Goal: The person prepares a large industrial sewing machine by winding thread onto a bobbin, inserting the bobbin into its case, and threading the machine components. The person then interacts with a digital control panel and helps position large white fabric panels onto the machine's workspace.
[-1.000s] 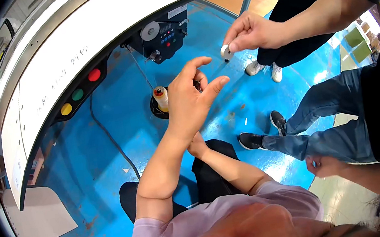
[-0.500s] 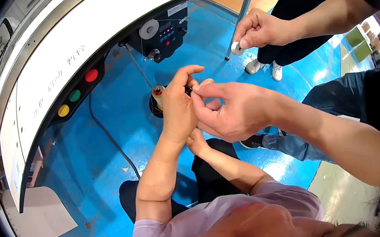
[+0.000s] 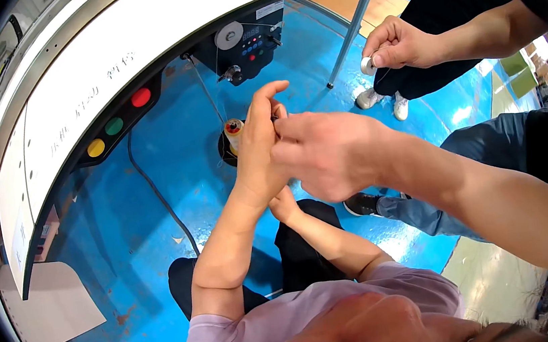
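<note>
My left hand (image 3: 258,147) is raised in the middle, its index finger bent forward and the other fingers curled in. A small dark thing (image 3: 274,121) shows at those fingers, too covered to name. A co-worker's hand (image 3: 334,154) reaches in from the right, its fingertips meeting mine at that spot. Lower down, my right hand (image 3: 283,207) sits partly behind the co-worker's hand, and its fingers are hidden. Just beyond my left hand stands a thread spool (image 3: 234,129) with a red and black top, on a dark base.
Another co-worker hand (image 3: 401,45) pinches a white bobbin (image 3: 368,65). A black control box (image 3: 249,45) with a white wheel hangs below the white tabletop (image 3: 74,79). Red, green and yellow buttons (image 3: 113,126) line its edge. A black cable (image 3: 158,194) crosses the blue floor.
The co-worker's nearer hand has turned over and closed in against my left fingers, covering more of them. The hand with the bobbin has shifted right. The view has moved slightly.
</note>
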Action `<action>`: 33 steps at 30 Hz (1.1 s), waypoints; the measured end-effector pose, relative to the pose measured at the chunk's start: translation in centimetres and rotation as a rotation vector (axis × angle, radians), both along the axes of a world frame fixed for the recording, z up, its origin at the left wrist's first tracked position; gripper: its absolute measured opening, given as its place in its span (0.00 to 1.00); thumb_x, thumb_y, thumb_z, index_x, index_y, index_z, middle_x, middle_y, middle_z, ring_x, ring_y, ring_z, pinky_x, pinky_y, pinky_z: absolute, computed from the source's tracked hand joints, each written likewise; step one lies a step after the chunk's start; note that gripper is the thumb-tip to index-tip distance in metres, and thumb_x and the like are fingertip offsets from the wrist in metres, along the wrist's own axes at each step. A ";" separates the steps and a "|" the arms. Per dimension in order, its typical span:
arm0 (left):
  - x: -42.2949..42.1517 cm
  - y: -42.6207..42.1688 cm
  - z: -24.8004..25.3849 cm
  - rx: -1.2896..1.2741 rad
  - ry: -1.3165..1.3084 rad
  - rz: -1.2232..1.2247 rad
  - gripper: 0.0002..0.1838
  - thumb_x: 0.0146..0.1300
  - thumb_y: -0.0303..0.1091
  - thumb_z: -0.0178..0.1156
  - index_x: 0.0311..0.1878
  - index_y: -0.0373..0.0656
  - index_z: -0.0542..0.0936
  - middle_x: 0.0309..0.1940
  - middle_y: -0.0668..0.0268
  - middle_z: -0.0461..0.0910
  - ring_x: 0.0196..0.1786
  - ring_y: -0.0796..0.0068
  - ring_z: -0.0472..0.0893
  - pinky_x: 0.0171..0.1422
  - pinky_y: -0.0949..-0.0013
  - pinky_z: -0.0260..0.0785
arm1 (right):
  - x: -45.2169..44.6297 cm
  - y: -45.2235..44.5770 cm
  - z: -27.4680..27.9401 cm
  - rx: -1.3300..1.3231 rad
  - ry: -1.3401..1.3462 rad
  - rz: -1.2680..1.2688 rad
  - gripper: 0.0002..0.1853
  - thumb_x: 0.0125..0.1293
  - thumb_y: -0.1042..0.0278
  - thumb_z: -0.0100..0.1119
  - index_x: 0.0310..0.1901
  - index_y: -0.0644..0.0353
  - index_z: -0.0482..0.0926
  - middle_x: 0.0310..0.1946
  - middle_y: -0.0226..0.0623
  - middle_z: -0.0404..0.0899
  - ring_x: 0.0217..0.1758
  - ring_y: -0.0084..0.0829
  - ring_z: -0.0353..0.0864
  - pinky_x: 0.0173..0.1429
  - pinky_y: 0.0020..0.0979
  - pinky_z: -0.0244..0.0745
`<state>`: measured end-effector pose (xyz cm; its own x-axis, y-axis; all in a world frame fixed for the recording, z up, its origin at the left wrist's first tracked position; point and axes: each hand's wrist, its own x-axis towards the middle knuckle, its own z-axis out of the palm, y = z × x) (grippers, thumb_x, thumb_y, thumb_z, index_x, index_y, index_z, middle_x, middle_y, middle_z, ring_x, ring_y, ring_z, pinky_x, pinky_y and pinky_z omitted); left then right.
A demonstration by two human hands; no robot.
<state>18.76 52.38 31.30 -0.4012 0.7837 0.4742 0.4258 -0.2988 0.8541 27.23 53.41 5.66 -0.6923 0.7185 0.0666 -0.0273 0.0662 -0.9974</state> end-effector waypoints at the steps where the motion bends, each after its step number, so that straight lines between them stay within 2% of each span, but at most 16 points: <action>1: 0.1 -0.1 0.3 -0.033 0.013 0.013 0.36 0.50 0.25 0.65 0.65 0.42 0.67 0.35 0.63 0.69 0.40 0.66 0.72 0.50 0.67 0.68 | 0.0 0.0 -0.2 -0.004 0.011 0.009 0.20 0.69 0.73 0.58 0.61 0.67 0.73 0.62 0.39 0.75 0.66 0.33 0.71 0.66 0.36 0.68; 6: -0.2 0.0 -0.2 -0.077 0.081 0.041 0.36 0.50 0.27 0.65 0.66 0.42 0.66 0.37 0.62 0.69 0.41 0.66 0.72 0.52 0.67 0.68 | -0.4 0.3 -1.7 0.090 -0.058 0.073 0.21 0.69 0.73 0.58 0.63 0.66 0.71 0.64 0.37 0.74 0.67 0.32 0.70 0.67 0.36 0.68; 7: -0.3 0.0 -0.4 -0.087 0.012 0.009 0.37 0.49 0.28 0.66 0.66 0.43 0.67 0.36 0.65 0.69 0.42 0.70 0.71 0.54 0.70 0.66 | -0.5 0.3 -2.1 0.157 -0.124 0.093 0.21 0.69 0.74 0.58 0.63 0.67 0.71 0.63 0.36 0.74 0.67 0.31 0.70 0.66 0.35 0.68; 8: -0.3 0.1 -0.5 -0.097 -0.058 -0.018 0.38 0.47 0.29 0.67 0.66 0.44 0.67 0.35 0.68 0.68 0.43 0.74 0.70 0.56 0.72 0.64 | -0.8 0.0 -2.4 0.040 0.009 0.047 0.12 0.72 0.70 0.56 0.53 0.65 0.75 0.48 0.36 0.76 0.52 0.30 0.72 0.55 0.34 0.70; 9: -0.4 0.2 -0.8 -0.103 -0.063 -0.009 0.38 0.47 0.29 0.67 0.66 0.44 0.67 0.35 0.68 0.68 0.43 0.74 0.70 0.56 0.72 0.64 | -0.9 -0.1 -2.7 -0.023 0.072 0.027 0.08 0.73 0.69 0.55 0.48 0.64 0.76 0.41 0.36 0.77 0.45 0.29 0.74 0.50 0.34 0.71; 10: -0.6 0.5 -1.2 -0.040 0.038 -0.010 0.38 0.50 0.27 0.66 0.67 0.43 0.66 0.42 0.64 0.68 0.42 0.72 0.71 0.53 0.70 0.67 | -1.0 -0.2 -3.1 -0.085 0.136 0.008 0.08 0.74 0.67 0.54 0.43 0.63 0.78 0.33 0.36 0.79 0.38 0.29 0.75 0.44 0.33 0.71; 11: -0.7 0.7 -1.3 0.025 0.142 -0.014 0.37 0.53 0.25 0.65 0.69 0.42 0.64 0.49 0.60 0.69 0.41 0.69 0.73 0.51 0.68 0.70 | -1.0 0.1 -3.3 -0.224 0.160 0.014 0.08 0.75 0.66 0.54 0.44 0.62 0.78 0.34 0.35 0.80 0.38 0.29 0.75 0.44 0.32 0.71; 12: -0.5 0.6 -0.9 0.024 0.141 -0.008 0.37 0.53 0.25 0.65 0.69 0.42 0.64 0.49 0.60 0.69 0.41 0.69 0.73 0.51 0.68 0.70 | -0.9 -0.2 -2.7 -0.234 0.144 0.007 0.09 0.75 0.66 0.54 0.46 0.62 0.78 0.35 0.35 0.80 0.38 0.28 0.75 0.45 0.32 0.71; 14: 0.0 0.8 0.3 -0.072 -0.163 -0.097 0.37 0.56 0.23 0.64 0.70 0.43 0.63 0.53 0.60 0.67 0.41 0.74 0.73 0.47 0.72 0.70 | -0.7 -0.5 -1.7 -0.254 0.113 -0.006 0.10 0.75 0.64 0.54 0.50 0.60 0.78 0.37 0.34 0.82 0.39 0.26 0.75 0.46 0.31 0.72; 16: 0.2 1.1 0.0 0.008 -0.221 -0.117 0.38 0.57 0.22 0.65 0.71 0.44 0.62 0.54 0.60 0.68 0.41 0.77 0.74 0.43 0.75 0.70 | -0.5 -1.0 -0.3 -0.209 0.155 -0.067 0.12 0.75 0.64 0.54 0.53 0.60 0.78 0.38 0.33 0.82 0.41 0.23 0.76 0.49 0.29 0.72; 18: 0.2 0.5 0.0 0.021 -0.139 -0.112 0.38 0.57 0.22 0.66 0.71 0.44 0.63 0.54 0.61 0.70 0.41 0.76 0.75 0.42 0.74 0.70 | -0.3 -0.4 -0.4 -0.347 0.171 -0.026 0.12 0.75 0.65 0.53 0.54 0.60 0.77 0.40 0.33 0.82 0.44 0.23 0.76 0.52 0.28 0.72; 20: 0.2 -0.2 -0.1 -0.038 -0.101 -0.118 0.36 0.57 0.24 0.66 0.69 0.44 0.65 0.52 0.61 0.72 0.40 0.76 0.75 0.42 0.73 0.70 | -0.3 -0.4 0.3 -0.105 0.069 -0.082 0.13 0.77 0.64 0.51 0.55 0.62 0.75 0.40 0.32 0.81 0.45 0.24 0.75 0.53 0.29 0.72; 22: 0.2 -0.9 -0.7 -0.102 -0.064 -0.120 0.34 0.57 0.26 0.67 0.68 0.43 0.67 0.50 0.62 0.73 0.40 0.76 0.75 0.42 0.73 0.70 | -0.4 0.0 -0.2 -0.102 0.138 -0.110 0.15 0.77 0.63 0.49 0.57 0.63 0.74 0.42 0.29 0.80 0.43 0.23 0.74 0.50 0.28 0.71; 24: 0.1 -1.4 -2.2 -0.205 0.141 -0.112 0.29 0.59 0.29 0.67 0.64 0.42 0.72 0.48 0.63 0.76 0.39 0.75 0.76 0.42 0.70 0.71 | -0.4 0.2 -0.2 -0.220 0.179 -0.120 0.17 0.77 0.59 0.50 0.58 0.62 0.73 0.40 0.25 0.78 0.39 0.20 0.71 0.44 0.25 0.68; 29: 0.1 -1.2 -3.5 -0.177 -0.064 -0.131 0.21 0.64 0.29 0.61 0.61 0.39 0.75 0.46 0.66 0.78 0.43 0.78 0.77 0.47 0.73 0.71 | -1.2 0.3 3.2 -0.202 0.315 -0.122 0.25 0.75 0.45 0.53 0.60 0.59 0.72 0.37 0.18 0.72 0.33 0.14 0.64 0.35 0.21 0.59; 33: 0.0 -0.5 -3.1 -0.134 -0.171 -0.163 0.18 0.69 0.31 0.57 0.61 0.38 0.75 0.45 0.66 0.80 0.44 0.79 0.78 0.48 0.74 0.72 | -1.0 0.1 4.4 -0.230 0.336 -0.048 0.27 0.74 0.42 0.55 0.59 0.57 0.73 0.39 0.18 0.71 0.37 0.14 0.65 0.40 0.21 0.61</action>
<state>18.75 51.84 28.17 -0.3296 0.8958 0.2981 0.2275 -0.2311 0.9460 26.26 53.50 10.04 -0.6250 0.7718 0.1174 -0.3568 -0.1486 -0.9223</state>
